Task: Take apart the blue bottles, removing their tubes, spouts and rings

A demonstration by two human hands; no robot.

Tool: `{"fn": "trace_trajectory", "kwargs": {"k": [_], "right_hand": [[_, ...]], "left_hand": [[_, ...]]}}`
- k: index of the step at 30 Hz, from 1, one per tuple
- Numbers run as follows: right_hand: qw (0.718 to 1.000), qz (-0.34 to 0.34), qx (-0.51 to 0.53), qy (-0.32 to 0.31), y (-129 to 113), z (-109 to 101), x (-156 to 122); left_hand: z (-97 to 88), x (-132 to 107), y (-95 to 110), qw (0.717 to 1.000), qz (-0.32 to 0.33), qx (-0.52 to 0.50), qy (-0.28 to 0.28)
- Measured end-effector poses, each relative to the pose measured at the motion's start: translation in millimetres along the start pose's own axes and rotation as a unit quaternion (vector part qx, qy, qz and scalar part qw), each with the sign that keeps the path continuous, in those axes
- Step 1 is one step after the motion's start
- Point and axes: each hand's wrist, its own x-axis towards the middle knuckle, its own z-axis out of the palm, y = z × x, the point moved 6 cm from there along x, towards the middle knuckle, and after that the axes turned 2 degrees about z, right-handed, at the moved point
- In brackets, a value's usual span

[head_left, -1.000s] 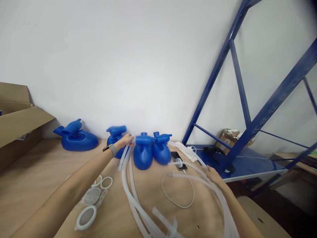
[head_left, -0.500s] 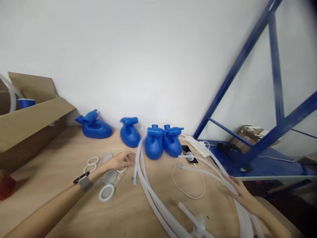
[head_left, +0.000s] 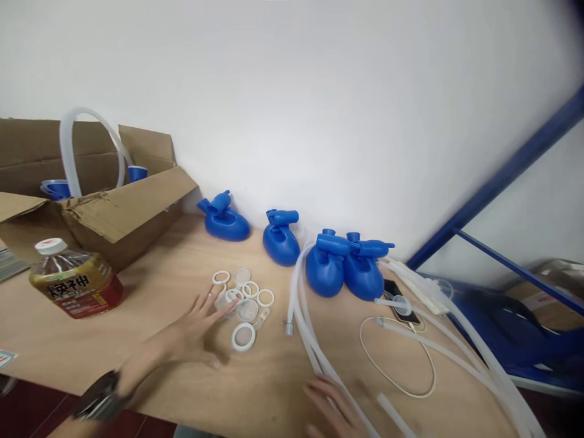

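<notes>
My left hand (head_left: 196, 331) lies over the wooden table (head_left: 150, 286) with fingers spread, its fingertips at a cluster of white plastic rings and round caps (head_left: 244, 298). It holds nothing. My right hand (head_left: 335, 407) sits low at the table's front edge, blurred, fingers stretched beside a bundle of translucent white tubes (head_left: 310, 340). Behind the rings, several blue plastic vessels (head_left: 337, 267) with spouts stand in a row along the wall.
An open cardboard box (head_left: 104, 213) at the left holds a tube loop and blue parts. A drink bottle (head_left: 75, 283) lies in front of it. A phone (head_left: 401, 304) with a white cable (head_left: 401, 359) lies right of the vessels. A blue metal rack (head_left: 515, 255) stands at the right.
The view has swung left, bringing the box and bottle in. My left hand drew back from the tubes near the blue vessels to the rings. My right hand moved leftwards and closer along the tubes.
</notes>
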Motion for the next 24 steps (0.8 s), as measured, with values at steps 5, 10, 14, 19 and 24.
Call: {"fn": "trace_trajectory", "kwargs": {"k": [5,10,14,19,24], "right_hand": [[0.988,0.145,-0.048,0.017,-63,24,123],[0.978,0.176,-0.107,0.027,-48,32,159],[0.978,0.173,-0.107,0.047,-50,34,168],[0.984,0.169,-0.053,0.028,-68,40,205],[0.986,0.159,0.05,-0.014,-67,39,234]], "left_hand": [[14.2,54,13,0.995,0.081,0.054,-0.021],[9.0,63,-6,0.995,0.088,0.022,0.048],[-7.8,72,-39,0.994,0.056,0.008,0.096],[-17.3,86,-76,0.994,-0.012,-0.024,0.103],[-5.4,81,-64,0.994,0.055,-0.061,0.078]]}}
